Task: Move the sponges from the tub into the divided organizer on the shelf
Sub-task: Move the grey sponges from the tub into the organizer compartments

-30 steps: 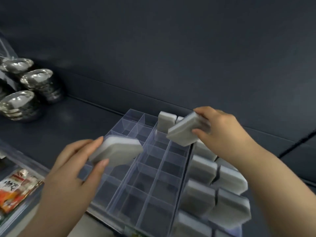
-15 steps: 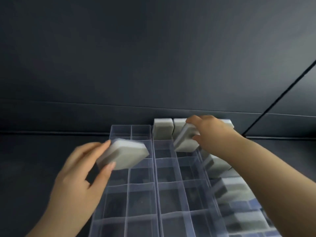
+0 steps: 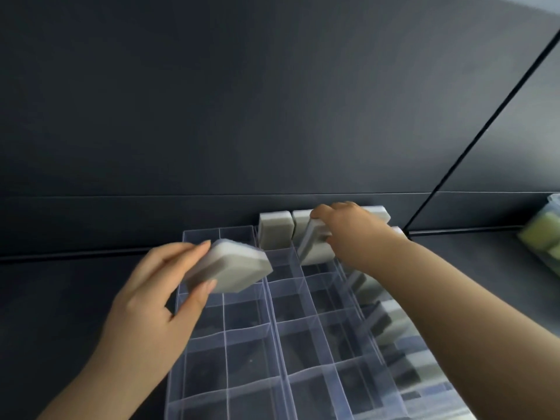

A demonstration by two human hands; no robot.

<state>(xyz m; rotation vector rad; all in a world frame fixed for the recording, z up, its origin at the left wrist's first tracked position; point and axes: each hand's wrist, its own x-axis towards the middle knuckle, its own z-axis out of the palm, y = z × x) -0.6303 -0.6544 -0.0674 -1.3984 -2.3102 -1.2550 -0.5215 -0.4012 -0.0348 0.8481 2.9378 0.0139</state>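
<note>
Head view: left hand [image 3: 151, 301] grips a gray sponge [image 3: 233, 268] over the clear box [image 3: 274, 325]. Right hand [image 3: 354, 234] pinches another sponge [image 3: 312, 250], tilted, in a back slot.

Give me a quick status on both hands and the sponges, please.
Left hand holds flat sponge over organizer, left side. Right hand grips tilted sponge at a cell near the back, not yet seated. Nothing seen blocking it.

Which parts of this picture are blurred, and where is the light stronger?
Head view: the yellow-green items at the right edge are smeared; the clear organizer is hazy at its near right; the left hand and right hand look sharp; the back wall brightens toward upper right.
</note>
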